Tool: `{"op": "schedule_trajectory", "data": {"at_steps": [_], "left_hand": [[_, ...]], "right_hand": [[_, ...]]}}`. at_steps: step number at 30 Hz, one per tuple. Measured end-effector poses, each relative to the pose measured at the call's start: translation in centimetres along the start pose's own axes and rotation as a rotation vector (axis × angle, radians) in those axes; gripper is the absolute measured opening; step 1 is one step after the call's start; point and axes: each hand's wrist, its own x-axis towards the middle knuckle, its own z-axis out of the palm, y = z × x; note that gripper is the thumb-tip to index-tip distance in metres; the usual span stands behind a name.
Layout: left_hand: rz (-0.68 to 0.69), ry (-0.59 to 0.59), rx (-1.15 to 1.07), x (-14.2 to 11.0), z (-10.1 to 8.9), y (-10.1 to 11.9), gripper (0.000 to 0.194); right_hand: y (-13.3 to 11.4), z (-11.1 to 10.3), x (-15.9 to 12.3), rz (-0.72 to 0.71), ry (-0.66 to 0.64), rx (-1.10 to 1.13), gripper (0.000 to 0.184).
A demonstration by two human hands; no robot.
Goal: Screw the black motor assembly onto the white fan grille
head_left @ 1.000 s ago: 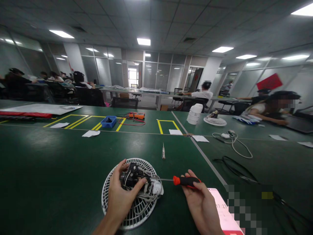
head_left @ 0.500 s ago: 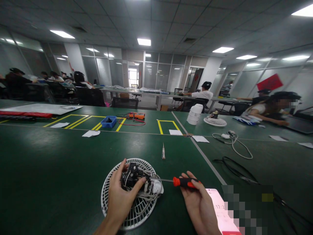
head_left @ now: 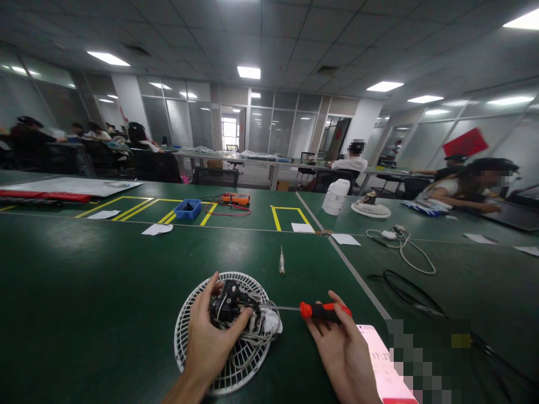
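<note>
My left hand (head_left: 213,342) grips a black fan motor (head_left: 227,300), fingers on its far left side and thumb across its near right. The motor sits over a round white fan grille (head_left: 189,297) lying on the green table, with pale cable coiled around it. My right hand (head_left: 343,342) holds a red and black screwdriver (head_left: 324,311) by the handle, thumb on top and fingers beneath. The screwdriver's shaft points left, level, and its tip reaches the motor's right side; the exact contact point is too small to make out.
A small clear-handled screwdriver (head_left: 282,262) lies beyond the grille. A lit phone (head_left: 381,359) is beside my right hand. Farther back are a blue bin (head_left: 187,210), an orange multimeter (head_left: 236,198), a white fan base (head_left: 336,196) and another grille (head_left: 370,210). Cables (head_left: 404,247) lie at right.
My right hand's fingers have shifted around the screwdriver handle, which looks turned and sits slightly farther right. My left hand and the motor have barely moved.
</note>
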Motion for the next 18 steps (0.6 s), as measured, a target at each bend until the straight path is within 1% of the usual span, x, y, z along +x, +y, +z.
{"op": "schedule_trajectory", "data": {"at_steps": [4,6,10,13,18], "left_hand": [[0.004,-0.009,-0.002,-0.03,-0.06,0.17,0.092],[0.009,-0.009,-0.006,-0.05,-0.08,0.31,0.089],[0.006,-0.009,-0.003,-0.11,-0.08,0.48,0.088],[0.001,-0.013,-0.003,-0.11,-0.1,0.45,0.088],[0.002,-0.002,0.001,-0.1,-0.21,0.49,0.09]], "right_hand": [[0.67,-0.32,0.49,-0.009,0.056,-0.067,0.058],[0.77,-0.45,0.66,-0.02,0.068,-0.06,0.054],[0.36,-0.25,0.44,0.001,0.049,0.019,0.045],[0.17,0.07,0.02,0.041,0.03,0.056,0.046],[0.41,0.01,-0.24,-0.005,0.037,0.006,0.05]]}}
